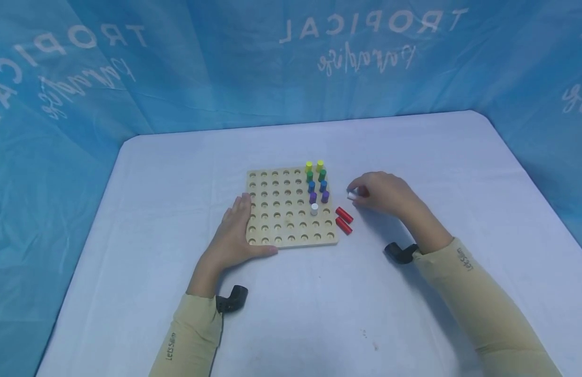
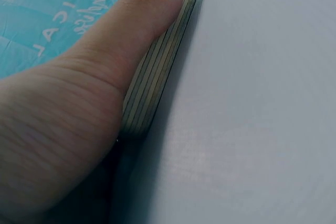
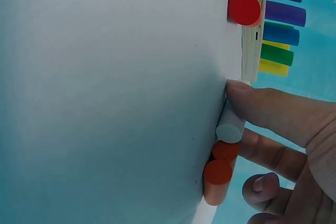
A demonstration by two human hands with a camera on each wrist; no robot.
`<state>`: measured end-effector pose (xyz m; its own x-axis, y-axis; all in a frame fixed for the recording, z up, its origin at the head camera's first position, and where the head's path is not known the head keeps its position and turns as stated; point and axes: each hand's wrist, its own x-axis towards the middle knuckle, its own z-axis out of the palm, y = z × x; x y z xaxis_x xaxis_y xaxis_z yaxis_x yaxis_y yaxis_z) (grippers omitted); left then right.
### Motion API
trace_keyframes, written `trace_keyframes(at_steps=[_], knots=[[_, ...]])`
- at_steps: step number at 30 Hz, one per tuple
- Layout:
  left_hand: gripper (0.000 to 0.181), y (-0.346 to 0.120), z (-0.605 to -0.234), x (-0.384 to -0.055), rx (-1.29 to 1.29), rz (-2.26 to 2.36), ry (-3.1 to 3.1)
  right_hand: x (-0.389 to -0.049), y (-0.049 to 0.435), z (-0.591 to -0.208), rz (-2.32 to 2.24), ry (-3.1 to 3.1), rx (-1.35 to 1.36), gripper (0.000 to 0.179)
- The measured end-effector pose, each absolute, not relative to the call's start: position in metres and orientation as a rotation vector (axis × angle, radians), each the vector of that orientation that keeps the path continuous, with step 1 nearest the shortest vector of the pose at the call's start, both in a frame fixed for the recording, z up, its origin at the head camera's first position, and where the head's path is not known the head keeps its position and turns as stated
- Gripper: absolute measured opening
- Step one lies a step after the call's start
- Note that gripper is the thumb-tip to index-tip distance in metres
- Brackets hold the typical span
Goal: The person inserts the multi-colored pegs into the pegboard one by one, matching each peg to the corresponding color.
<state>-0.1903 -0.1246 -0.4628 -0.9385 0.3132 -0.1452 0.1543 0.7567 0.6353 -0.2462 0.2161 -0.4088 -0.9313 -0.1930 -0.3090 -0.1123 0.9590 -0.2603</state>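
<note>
A wooden peg board (image 1: 277,208) with rows of holes lies on the table. Yellow, green, blue and purple pegs stand in pairs in its two rightmost columns, with one white peg (image 1: 314,209) below them. The left hand (image 1: 233,238) rests against the board's near left corner, its fingers at the left side and its straight thumb (image 2: 142,19) along the front edge. Right of the board, the right hand (image 1: 382,193) pinches a second white peg (image 3: 230,124) between thumb and index finger; this peg lies low at the tabletop. Two orange pegs (image 3: 217,177) lie close by, concealed in the head view.
Two red pegs (image 1: 344,220) lie beside the board's right edge, between it and the right hand. White cloth covers the table (image 1: 291,309). A blue printed curtain (image 1: 253,68) hangs behind and at both sides. Each wrist carries a black camera (image 1: 234,299).
</note>
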Motion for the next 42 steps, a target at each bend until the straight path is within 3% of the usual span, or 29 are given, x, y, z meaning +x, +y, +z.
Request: trace_keyframes(at_steps=[20,31,42], knots=[[0.143,-0.125,-0.466,-0.191,0.355,0.933,2.717,-0.244,0.216,-0.407,-0.613,2.831,-0.281,0.035],[0.145,-0.125,-0.466,-0.191,0.361,0.945,2.722,-0.237,0.209,-0.398,-0.754,2.819,-0.244,0.022],[0.144,-0.126,-0.466,-0.191,0.368,0.946,2.722,-0.229,0.198,-0.395,-0.817,2.768,-0.268,0.024]])
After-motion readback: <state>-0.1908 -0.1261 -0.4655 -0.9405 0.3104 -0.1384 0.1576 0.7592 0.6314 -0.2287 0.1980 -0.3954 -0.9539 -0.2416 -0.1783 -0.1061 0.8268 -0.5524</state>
